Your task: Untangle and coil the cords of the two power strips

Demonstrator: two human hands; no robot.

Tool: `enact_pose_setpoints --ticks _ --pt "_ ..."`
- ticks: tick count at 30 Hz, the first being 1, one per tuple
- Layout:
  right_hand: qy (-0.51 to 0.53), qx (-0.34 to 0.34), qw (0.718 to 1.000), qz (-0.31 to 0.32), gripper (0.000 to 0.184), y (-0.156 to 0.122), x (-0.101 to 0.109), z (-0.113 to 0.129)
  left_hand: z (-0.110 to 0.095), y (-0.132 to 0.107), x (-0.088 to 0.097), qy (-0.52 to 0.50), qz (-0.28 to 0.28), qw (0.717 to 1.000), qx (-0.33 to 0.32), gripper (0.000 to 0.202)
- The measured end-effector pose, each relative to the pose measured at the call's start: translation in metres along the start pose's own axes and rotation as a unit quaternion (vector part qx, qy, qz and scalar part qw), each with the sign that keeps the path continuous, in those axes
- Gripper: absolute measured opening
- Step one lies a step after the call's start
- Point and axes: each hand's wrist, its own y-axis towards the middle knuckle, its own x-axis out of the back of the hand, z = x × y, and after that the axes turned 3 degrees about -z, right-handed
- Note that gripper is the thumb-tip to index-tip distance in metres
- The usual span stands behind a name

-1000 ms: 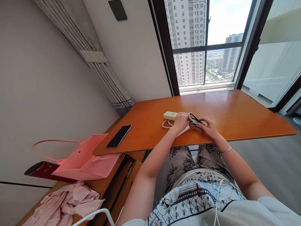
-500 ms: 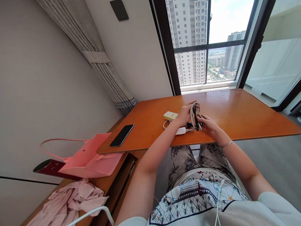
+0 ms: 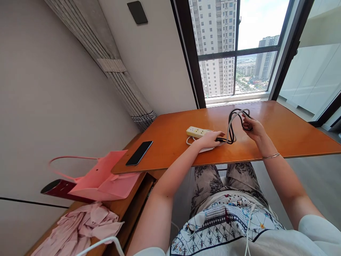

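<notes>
Two hands: working mid-surface.
Right hand (image 3: 253,127): pinching the looped cables (image 3: 234,122), lifting them.
Left hand (image 3: 211,138): lying spread, pressing the power strip (image 3: 197,132).
Pink bag (image 3: 102,176): contents hidden.

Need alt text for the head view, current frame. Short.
Seated at an orange wooden table by a window, a person lifts looped grey and black cables with the right hand while the left hand presses flat beside a cream power strip. A black phone lies at the table's left end, a pink bag below it.
</notes>
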Motion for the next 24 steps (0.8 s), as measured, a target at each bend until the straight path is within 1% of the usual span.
enact_pose_setpoints --ticks 2,4,6,10,13,15,18,21,23,24 --pt "-0.022 0.037 0.999 -0.026 0.037 0.003 0.006 0.006 0.002 0.0 0.001 0.063 0.027 0.998 0.017 0.038" --pt "-0.044 0.069 0.995 -0.048 0.037 0.007 0.013 0.01 0.004 0.002 0.002 0.08 0.023 0.995 0.047 0.032" --pt "-0.059 0.093 0.992 -0.067 0.039 0.012 0.02 0.015 0.007 0.006 0.004 0.088 0.006 0.993 0.079 0.028" --pt "-0.082 0.121 0.982 -0.119 0.045 0.02 0.039 0.022 0.014 0.014 0.01 0.161 -0.052 0.974 0.147 0.019" --pt "-0.142 0.16 0.962 -0.168 0.045 0.022 0.054 0.024 0.023 0.016 0.014 0.187 -0.093 0.96 0.185 0.018" --pt "-0.199 0.202 0.943 -0.176 0.045 0.021 0.064 0.023 0.03 0.015 0.016 0.202 -0.117 0.95 0.209 0.019" --pt "-0.322 0.239 0.906 -0.138 0.048 0.016 0.08 0.023 0.04 0.012 0.021 0.223 -0.133 0.935 0.239 0.016" --pt "-0.47 0.249 0.843 -0.08 0.051 0.009 0.096 0.027 0.046 0.01 0.025 0.22 -0.136 0.934 0.245 0.015" --pt "-0.533 0.254 0.805 -0.048 0.052 0.006 0.106 0.032 0.048 0.009 0.029 0.212 -0.149 0.934 0.248 0.017" --pt "-0.552 0.253 0.794 -0.036 0.052 0.004 0.111 0.035 0.048 0.009 0.031 0.207 -0.158 0.932 0.252 0.017"
